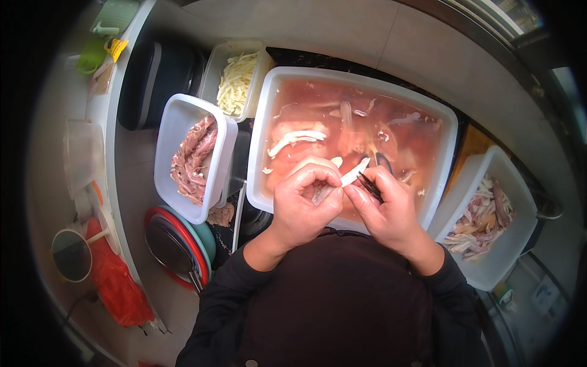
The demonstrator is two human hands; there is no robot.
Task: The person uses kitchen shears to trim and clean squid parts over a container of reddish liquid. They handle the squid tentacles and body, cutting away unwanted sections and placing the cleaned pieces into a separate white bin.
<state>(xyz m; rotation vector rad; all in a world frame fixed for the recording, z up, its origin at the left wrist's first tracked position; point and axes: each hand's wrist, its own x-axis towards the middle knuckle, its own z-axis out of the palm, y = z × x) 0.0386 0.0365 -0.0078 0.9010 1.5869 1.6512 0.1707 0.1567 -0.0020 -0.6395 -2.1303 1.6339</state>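
A pale strip of raw meat or skin is pinched in my left hand, its free end pointing away from me. Dark tweezers sit in my right hand, with their tips against the strip. Both hands meet above the near side of a white plastic tub of reddish water. Another pale strip floats at the tub's left, and larger pale pieces lie blurred under the surface. Scissors with dark handles are partly in the water behind my right hand, which hides some of them.
To the left, a white container holds skinned pinkish meat, with a tub of pale shreds behind it. Stacked round lids or basins stand nearer me. On the right, a container holds more pale meat strips. A white shelf edge runs along the left.
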